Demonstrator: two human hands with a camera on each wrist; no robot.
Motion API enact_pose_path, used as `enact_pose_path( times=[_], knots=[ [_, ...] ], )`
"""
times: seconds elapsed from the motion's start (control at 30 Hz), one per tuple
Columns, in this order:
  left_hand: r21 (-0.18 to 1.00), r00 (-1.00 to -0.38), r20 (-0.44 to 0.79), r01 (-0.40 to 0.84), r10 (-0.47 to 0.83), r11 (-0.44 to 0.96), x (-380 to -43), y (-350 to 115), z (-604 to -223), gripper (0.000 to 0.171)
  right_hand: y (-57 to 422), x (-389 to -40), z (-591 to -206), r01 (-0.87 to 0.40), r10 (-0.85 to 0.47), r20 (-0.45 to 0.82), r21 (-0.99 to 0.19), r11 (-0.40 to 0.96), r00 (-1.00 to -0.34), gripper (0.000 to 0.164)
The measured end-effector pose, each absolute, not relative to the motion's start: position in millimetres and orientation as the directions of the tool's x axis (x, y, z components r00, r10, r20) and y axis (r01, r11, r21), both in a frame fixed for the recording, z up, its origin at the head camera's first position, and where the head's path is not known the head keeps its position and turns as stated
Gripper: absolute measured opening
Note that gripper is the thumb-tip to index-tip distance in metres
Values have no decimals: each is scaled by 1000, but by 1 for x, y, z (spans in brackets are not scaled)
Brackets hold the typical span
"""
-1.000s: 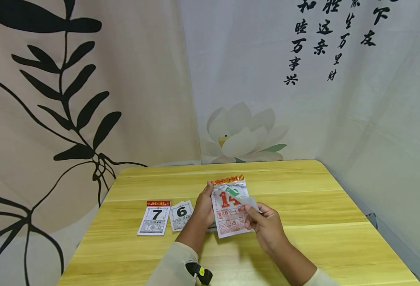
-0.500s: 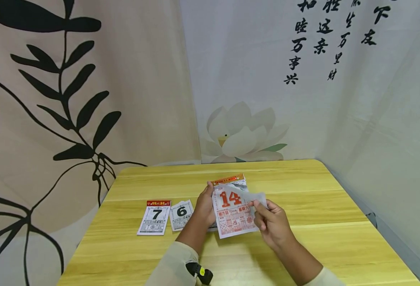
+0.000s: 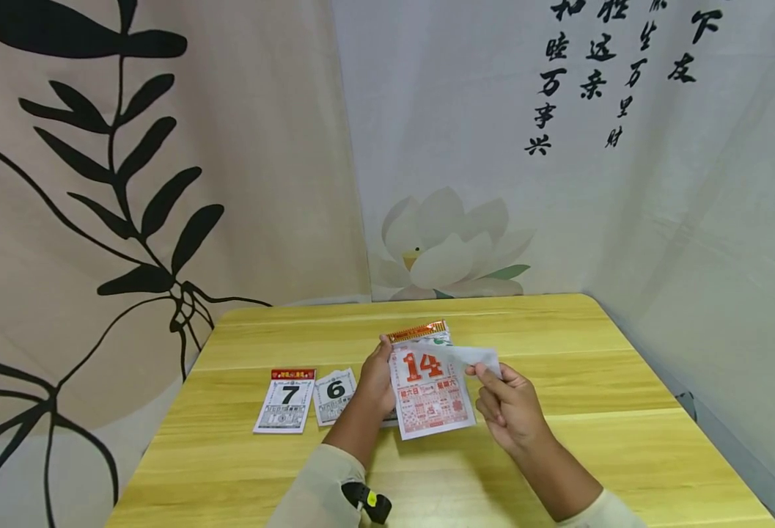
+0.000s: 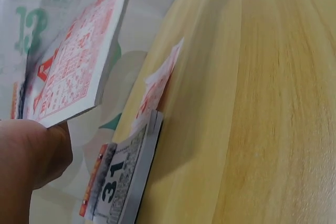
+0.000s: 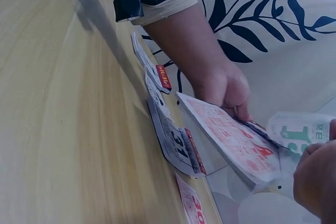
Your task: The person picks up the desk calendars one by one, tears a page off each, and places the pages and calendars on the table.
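My left hand [image 3: 377,381] grips the left edge of a tear-off calendar [image 3: 433,407], holding it tilted above the table. A red 14 shows on its face, under a gold-and-red header strip. My right hand [image 3: 511,407] pinches the corner of a thin page [image 3: 481,358] between thumb and forefinger. That page stretches rightward from just below the header. On the page, a green 13 shows through in the left wrist view and green print in the right wrist view. The pad's thick edge faces the left wrist camera.
On the wooden table [image 3: 625,440], left of the hands, lie a calendar showing 7 [image 3: 284,402] and a torn sheet showing 6 [image 3: 336,396]. A calendar showing 31 [image 4: 116,182] and a red-printed sheet [image 4: 157,90] lie beneath the raised one. Printed cloth hangs behind.
My right hand has moved rightward, drawing the thin page across and off the red 14, which is now fully uncovered. The left hand stays nearly in place with the calendar.
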State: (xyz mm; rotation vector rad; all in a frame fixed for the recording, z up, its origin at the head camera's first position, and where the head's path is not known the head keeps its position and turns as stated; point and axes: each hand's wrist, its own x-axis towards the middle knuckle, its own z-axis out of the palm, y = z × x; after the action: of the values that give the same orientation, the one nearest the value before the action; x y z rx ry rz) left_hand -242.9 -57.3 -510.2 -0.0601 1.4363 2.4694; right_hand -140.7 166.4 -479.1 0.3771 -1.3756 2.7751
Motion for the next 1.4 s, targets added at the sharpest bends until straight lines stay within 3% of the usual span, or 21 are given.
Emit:
enact_pose_path(
  times=[0.23,0.57,0.83,1.2,1.4],
  knots=[
    [838,-958,-184,-271,222,-473,-245,-59,-514,71,175,-141,-479,-135,-97,269,-724,-677,-958,39],
    [844,-953,-201,-286,226,-453,-243,-58,-514,76,185,-140,-477,-104,-161,339,-645,-757,-927,45],
    [757,-960,-219,-280,175,-590,-246,-68,-514,61,207,-138,-468,-84,-185,455,-510,-856,-871,51],
    [823,-954,-192,-284,230,-491,-242,-58,-510,86,221,-142,-472,-118,-134,447,-493,-862,-885,47],
    [850,-957,-181,-268,225,-454,-241,-58,-514,90,226,-144,-477,-183,-46,360,-577,-796,-932,43]
  ],
)
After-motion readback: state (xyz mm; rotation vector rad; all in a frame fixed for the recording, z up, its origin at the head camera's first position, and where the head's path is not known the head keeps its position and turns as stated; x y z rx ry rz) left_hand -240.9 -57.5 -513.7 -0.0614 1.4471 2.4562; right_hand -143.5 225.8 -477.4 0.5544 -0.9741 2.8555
